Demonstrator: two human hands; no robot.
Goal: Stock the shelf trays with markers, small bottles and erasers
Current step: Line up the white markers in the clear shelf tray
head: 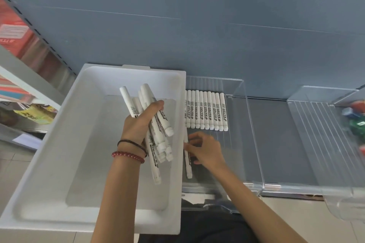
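Looking down from the head view, I take the white foam bin (49, 163) as my landmark. The left hand (138, 124) is over the bin's middle, fingers and thumb wrapped tight round a bundle of markers (158, 138). They are white barrels, fanned out, with the ends sticking out above and below the fist. There are two bracelets (130, 157) on that wrist, one dark and one of red beads.

Just right of the bin sits a clear tray (254, 144), its near side touching the bin's right wall. The right hand (205, 150) is low inside it beside the bin, fingertips curled onto a single marker (189, 171) and pinching it. That marker lies lengthwise along the tray's left edge. The hand is a bit blurred.

At the back of this tray, a row of markers (206, 110) lies side by side, touching, caps toward me, and starts right against the bin.

Further right of the bin, past a strip of grey shelf (272, 140), is a second clear tray (316, 134). Some coloured items (355, 120) sit at its far end, too blurred for me to name.
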